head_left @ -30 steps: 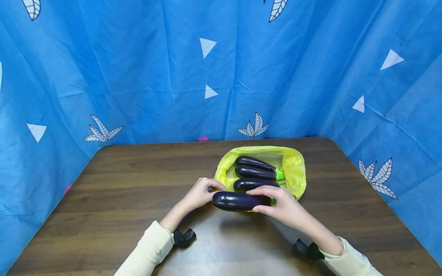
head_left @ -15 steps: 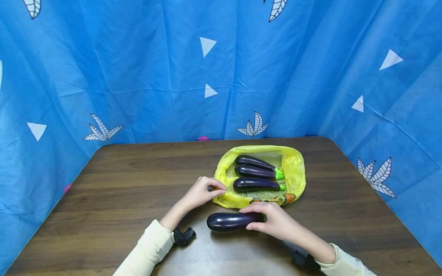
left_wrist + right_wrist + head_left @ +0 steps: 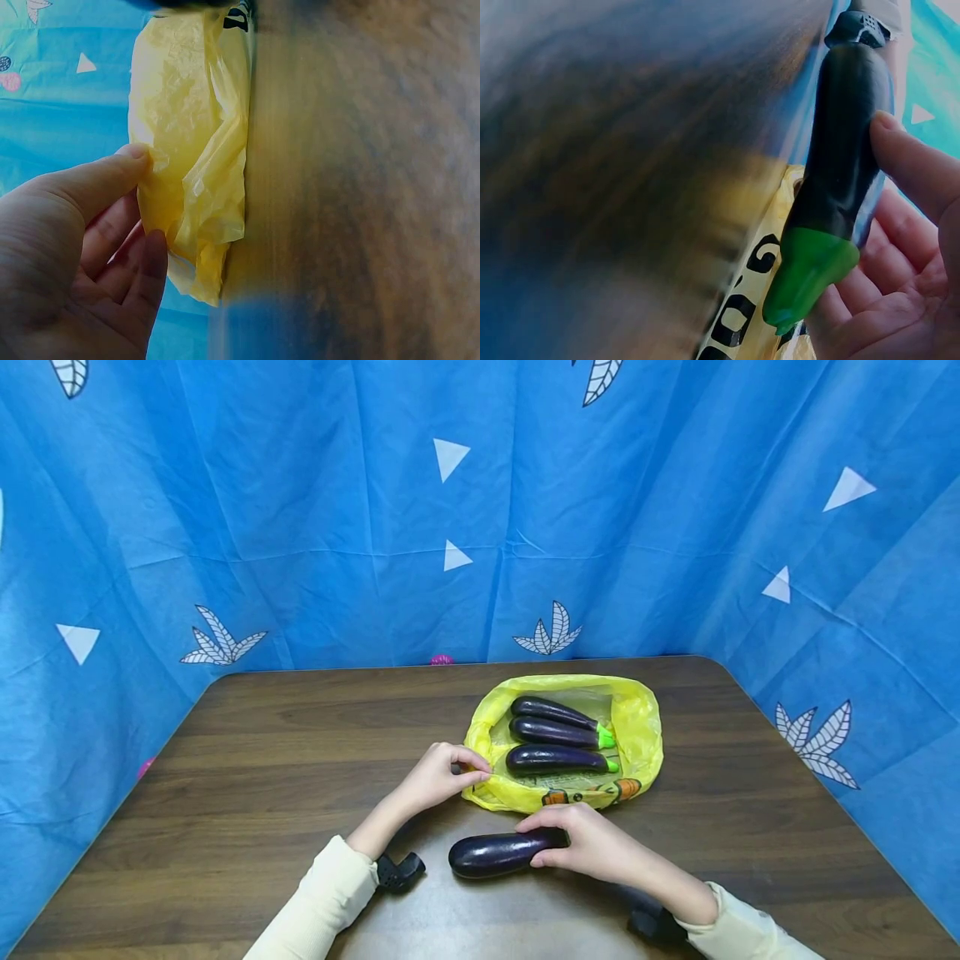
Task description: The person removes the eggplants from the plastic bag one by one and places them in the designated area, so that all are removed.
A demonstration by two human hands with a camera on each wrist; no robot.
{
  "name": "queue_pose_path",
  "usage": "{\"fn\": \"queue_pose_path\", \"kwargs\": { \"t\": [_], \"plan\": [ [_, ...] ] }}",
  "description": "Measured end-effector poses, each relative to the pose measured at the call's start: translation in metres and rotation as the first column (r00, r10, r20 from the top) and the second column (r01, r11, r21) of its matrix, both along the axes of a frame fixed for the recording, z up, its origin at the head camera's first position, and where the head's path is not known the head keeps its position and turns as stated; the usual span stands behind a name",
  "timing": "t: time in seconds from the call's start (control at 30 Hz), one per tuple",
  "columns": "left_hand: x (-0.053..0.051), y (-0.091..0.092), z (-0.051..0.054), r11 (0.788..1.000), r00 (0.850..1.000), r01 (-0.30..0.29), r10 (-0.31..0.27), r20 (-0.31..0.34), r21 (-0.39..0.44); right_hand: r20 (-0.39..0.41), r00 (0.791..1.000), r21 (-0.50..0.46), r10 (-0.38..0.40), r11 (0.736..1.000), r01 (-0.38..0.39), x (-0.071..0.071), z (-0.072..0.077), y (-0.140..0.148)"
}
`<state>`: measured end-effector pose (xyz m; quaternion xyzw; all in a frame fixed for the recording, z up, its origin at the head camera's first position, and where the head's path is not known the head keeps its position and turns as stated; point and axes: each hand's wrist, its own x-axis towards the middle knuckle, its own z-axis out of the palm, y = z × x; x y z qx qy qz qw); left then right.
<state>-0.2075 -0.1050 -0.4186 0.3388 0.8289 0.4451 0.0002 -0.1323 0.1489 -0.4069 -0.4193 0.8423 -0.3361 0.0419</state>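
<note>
My left hand pinches the left rim of a yellow plastic bag between thumb and fingers; the left wrist view shows this grip on the bag's edge. Inside the spread-open bag lie three dark purple eggplants, side by side with green caps to the right. In front of the bag, my right hand grips another eggplant near its stem end, low at the tabletop. That eggplant's green cap is hidden by the hand in the head view but shows in the right wrist view.
A brown wood-grain table carries everything. Behind and around it hangs a blue curtain with white triangles and leaf prints. Black wrist cameras sit at both wrists.
My right hand has carried the eggplant from over the bag's front rim toward me and down to the tabletop. The left hand has stayed at the bag's rim.
</note>
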Motion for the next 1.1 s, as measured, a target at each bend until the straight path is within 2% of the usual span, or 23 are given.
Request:
{"fn": "queue_pose_path", "kwargs": {
  "t": [0.6, 0.87, 1.1],
  "plan": [
    [-0.0001, 0.0001, -0.0023, 1.000, 1.000, -0.020, 0.020, 0.012, -0.017, 0.014, 1.000, 0.042, 0.004, 0.999, -0.004, -0.0021, -0.0069, 0.0007],
    [-0.0009, 0.0011, -0.0027, 1.000, 1.000, -0.016, 0.016, 0.003, -0.017, -0.012, 1.000, 0.050, -0.012, 0.999, 0.012, -0.0009, -0.0056, 0.0008],
    [-0.0005, 0.0006, -0.0026, 1.000, 1.000, -0.013, 0.013, 0.009, -0.011, -0.028, 1.000, 0.030, 0.008, 1.000, -0.008, -0.0011, -0.0044, 0.0006]
  ]
}}
